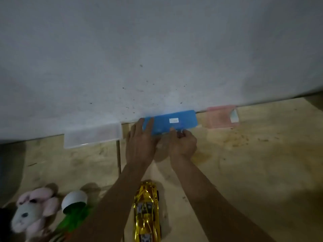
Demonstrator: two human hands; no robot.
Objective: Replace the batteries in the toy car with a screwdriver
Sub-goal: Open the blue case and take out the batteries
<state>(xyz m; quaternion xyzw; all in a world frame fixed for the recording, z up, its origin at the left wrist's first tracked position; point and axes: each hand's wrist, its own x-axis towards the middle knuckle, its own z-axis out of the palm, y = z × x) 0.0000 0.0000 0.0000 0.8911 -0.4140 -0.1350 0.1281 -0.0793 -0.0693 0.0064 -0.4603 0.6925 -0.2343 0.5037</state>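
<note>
At the near left we see a plush rabbit (pixel 33 212) and a white cup (pixel 74 200) on the wooden table (pixel 253 172). Our left hand (pixel 140 142) lies with straight fingers on the blue box (pixel 174 122) at the far edge. The gold toy car (pixel 146 212) sits near, between our forearms. Our right hand (pixel 182 144) curls its fingers at the box's near edge, pinching something too small to tell.
</note>
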